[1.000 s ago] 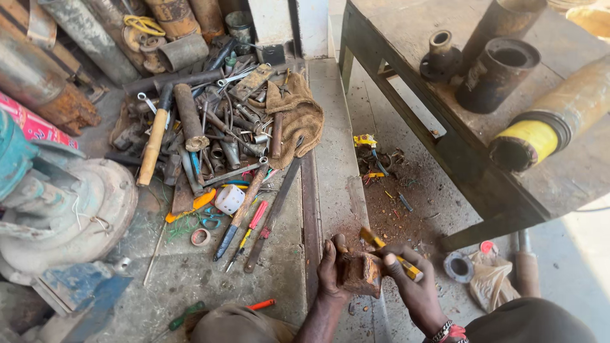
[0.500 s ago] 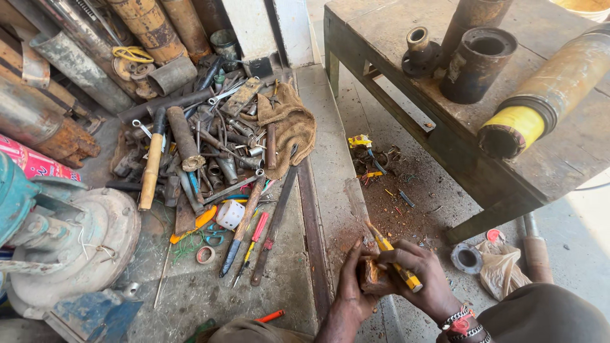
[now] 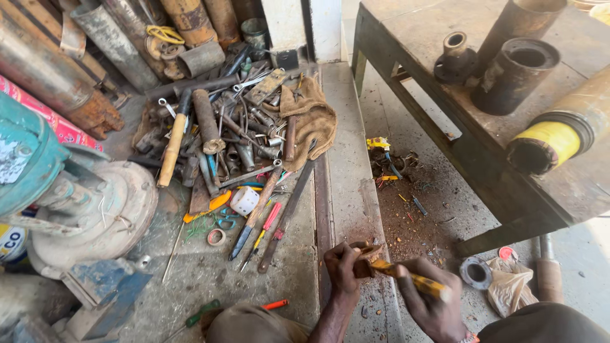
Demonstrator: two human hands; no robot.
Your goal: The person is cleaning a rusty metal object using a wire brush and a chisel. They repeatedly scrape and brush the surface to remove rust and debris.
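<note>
Head view: 2 hands [image 3: 387, 279] grip a yellow-handled tool [image 3: 406, 278] by the slab edge [image 3: 356, 190].

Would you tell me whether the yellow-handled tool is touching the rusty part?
Touching: the head view shows the yellow-handled tool, in the right hand, meeting the rusty part held by the left hand.

Tool heap [image 3: 235, 146] left of concrete ledge [image 3: 346, 159], workbench [image 3: 445, 95] right, hands at ledge's near end.
</note>
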